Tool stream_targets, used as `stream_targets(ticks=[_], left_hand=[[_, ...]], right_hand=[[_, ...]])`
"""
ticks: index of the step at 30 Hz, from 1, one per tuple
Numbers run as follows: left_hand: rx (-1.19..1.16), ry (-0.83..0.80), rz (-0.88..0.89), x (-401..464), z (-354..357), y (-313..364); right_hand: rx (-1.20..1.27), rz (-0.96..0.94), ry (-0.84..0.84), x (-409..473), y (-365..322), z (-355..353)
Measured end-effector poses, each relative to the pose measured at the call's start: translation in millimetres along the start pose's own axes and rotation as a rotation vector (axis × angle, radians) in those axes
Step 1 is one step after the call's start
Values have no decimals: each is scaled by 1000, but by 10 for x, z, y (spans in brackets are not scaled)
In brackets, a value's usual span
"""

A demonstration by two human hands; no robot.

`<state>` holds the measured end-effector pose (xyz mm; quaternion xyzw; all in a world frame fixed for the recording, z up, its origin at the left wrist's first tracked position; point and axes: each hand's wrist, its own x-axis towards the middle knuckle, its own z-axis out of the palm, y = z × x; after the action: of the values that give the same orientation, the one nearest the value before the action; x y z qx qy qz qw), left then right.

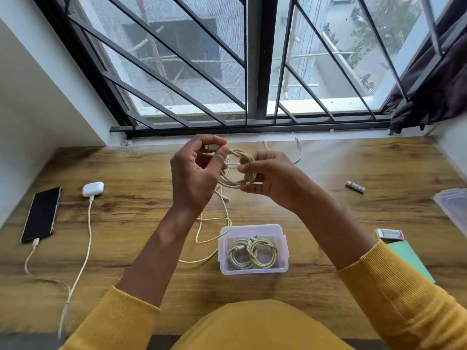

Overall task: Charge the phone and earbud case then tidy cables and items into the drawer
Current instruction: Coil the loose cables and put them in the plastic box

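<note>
Yellow sleeves (118, 317) frame the bottom of the view, and just beyond them on the wooden desk (328, 173) sits a small clear plastic box (253, 229) with two coiled pale cables (252, 253) already lying inside it. Above the box both hands are raised off the desk, working a third cable (237, 170) into a coil: the left hand (195, 173) pinches the plug end between thumb and curled fingers, and the right hand (267, 178) has its fingers closed round the far side of the loops. A loose tail of cable trails on the desk below, towards the box, though whether it belongs to this coil is hard to tell. At far left the phone (41, 214) lies flat with a cable in its near end, and the white earbud case (93, 188) just beside it also has a cable plugged in — so the charging part looks done, and the tidying is the step in hand. Next, by my reading, comes winding in any slack, tucking the end so the loops hold, then lowering the coil into the box beside the others. A battery (355, 186), a small carton (390, 234) and a box lid (452, 205) wait at right — no drawer is in view.
</note>
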<state>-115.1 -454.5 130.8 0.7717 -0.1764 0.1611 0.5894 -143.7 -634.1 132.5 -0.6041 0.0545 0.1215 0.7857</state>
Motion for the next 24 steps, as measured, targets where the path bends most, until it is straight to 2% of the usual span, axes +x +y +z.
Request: stream_targets(ticks=[5,12,16,24], left_hand=[[-190,-85,-210,-13,-81,-104],[-263,-188,-524,-168,-171,-273],[-236,-239,-581,-302,-214,-354],[-10,-415,-594,-689,-224,-469]], right_hand=[[-97,-41,84,19,46,-47],[-278,-58,106,-20,149,-75],[-357,-42,84,-88,256,-128],[-456,119,108,-264,521,-183]])
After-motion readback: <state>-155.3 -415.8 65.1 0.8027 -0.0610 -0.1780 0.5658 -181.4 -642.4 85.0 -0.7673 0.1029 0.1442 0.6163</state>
